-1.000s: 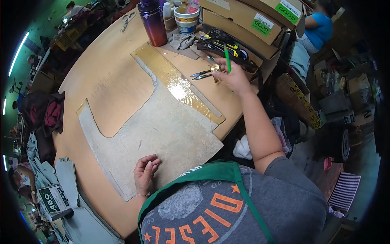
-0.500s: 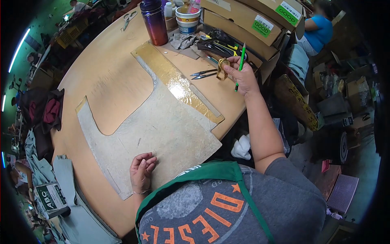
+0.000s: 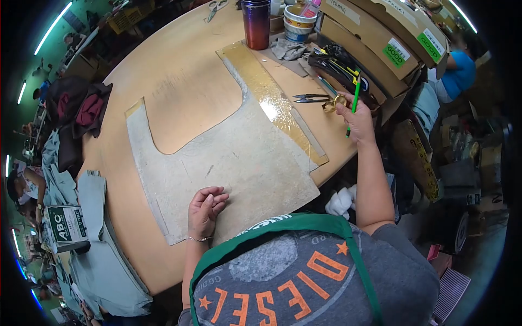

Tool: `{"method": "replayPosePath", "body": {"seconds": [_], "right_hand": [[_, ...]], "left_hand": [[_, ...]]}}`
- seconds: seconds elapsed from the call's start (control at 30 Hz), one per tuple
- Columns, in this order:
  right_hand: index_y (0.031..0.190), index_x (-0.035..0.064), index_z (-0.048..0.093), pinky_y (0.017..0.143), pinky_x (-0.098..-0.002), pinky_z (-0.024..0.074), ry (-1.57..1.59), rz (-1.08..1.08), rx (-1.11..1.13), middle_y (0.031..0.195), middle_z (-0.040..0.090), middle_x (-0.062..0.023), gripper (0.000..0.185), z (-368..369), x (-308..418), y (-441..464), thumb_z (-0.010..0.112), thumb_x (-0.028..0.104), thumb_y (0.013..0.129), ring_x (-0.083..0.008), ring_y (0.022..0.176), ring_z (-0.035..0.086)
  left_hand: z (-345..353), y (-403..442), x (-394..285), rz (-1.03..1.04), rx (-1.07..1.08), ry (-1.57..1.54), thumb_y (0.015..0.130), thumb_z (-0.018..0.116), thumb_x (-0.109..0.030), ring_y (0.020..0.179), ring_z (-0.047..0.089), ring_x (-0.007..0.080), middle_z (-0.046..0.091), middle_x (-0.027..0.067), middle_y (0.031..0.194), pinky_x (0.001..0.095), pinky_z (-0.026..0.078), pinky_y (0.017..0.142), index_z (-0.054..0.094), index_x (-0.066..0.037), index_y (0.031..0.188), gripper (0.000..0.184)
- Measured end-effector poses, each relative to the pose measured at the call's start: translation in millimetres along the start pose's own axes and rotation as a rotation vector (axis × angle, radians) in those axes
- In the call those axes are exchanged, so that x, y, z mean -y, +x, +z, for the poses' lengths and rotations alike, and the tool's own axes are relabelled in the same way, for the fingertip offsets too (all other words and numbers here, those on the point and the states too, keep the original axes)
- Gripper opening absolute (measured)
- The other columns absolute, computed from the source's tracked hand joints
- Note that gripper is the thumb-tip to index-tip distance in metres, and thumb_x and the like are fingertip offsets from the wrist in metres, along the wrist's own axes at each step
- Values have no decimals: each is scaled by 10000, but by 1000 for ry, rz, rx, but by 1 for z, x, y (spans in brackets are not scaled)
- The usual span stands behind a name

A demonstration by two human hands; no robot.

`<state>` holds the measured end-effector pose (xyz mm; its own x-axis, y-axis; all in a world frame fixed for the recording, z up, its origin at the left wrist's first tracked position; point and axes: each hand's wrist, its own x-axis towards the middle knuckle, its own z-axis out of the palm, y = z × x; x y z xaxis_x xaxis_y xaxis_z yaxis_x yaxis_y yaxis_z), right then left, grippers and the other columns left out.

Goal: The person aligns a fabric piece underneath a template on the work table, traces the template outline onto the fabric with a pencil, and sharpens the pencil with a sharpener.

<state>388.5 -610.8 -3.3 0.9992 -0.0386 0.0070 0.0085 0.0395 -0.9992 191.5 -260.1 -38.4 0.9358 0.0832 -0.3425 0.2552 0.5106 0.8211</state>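
Note:
My right hand (image 3: 360, 120) is closed round a green pencil (image 3: 356, 96), held upright, and a gold watch or band (image 3: 333, 103) at the fingertips. Close beside the gold item lie dark thread snips (image 3: 310, 98) on the table. A large grey pattern piece (image 3: 261, 152) with a yellowish taped strip (image 3: 274, 108) along one edge lies flat. Over its near part is my left hand (image 3: 208, 211), palm up, fingers loosely bent and a little apart, with nothing clear in them.
Along the far side of the wooden table (image 3: 179, 70) are scissors (image 3: 216, 10), a purple-red tumbler (image 3: 255, 24), tubs (image 3: 299, 24), a tool pouch (image 3: 340, 70) and cardboard boxes (image 3: 375, 46). Grey-green fabric (image 3: 103, 271) lies left. Another person (image 3: 461, 76) is at far right.
My right hand has drawn back from the snips, lifting the gold item, and the pencil has tilted. It now holds the gold item near the snips again. The view has shifted left.

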Motion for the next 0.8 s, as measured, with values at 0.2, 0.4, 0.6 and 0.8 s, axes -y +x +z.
{"method": "replayPosePath", "body": {"seconds": [0.2,0.4,0.6,0.8], "right_hand": [[968,-17,563,581,-201,420,-121,94,20,739,562,-16,263,-3,-25,4,648,59,732,-74,632,511],[900,-32,584,562,-230,426,-420,148,64,685,571,-47,272,-6,-42,16,662,159,723,-94,590,516],[1067,-4,530,609,-231,440,-574,-5,44,742,544,-15,425,-1,-41,14,681,187,718,-97,647,502],[1102,28,517,644,-245,442,-712,-111,-21,897,511,-59,510,0,-31,6,716,190,661,-112,753,503]], "left_hand": [[1,1,-1,2,11,-32,860,461,-116,903,585,208,537,148,1047,256,502,722,461,18,1025,212],[0,0,-1,22,26,-32,861,452,-105,900,585,206,539,149,1045,260,502,720,462,16,1024,204],[1,0,-1,21,24,-34,862,452,-111,896,585,204,540,148,1045,269,500,724,462,16,1026,208],[1,1,-1,11,19,-35,862,454,-116,891,586,204,542,148,1037,281,503,725,464,14,1022,207]]}}
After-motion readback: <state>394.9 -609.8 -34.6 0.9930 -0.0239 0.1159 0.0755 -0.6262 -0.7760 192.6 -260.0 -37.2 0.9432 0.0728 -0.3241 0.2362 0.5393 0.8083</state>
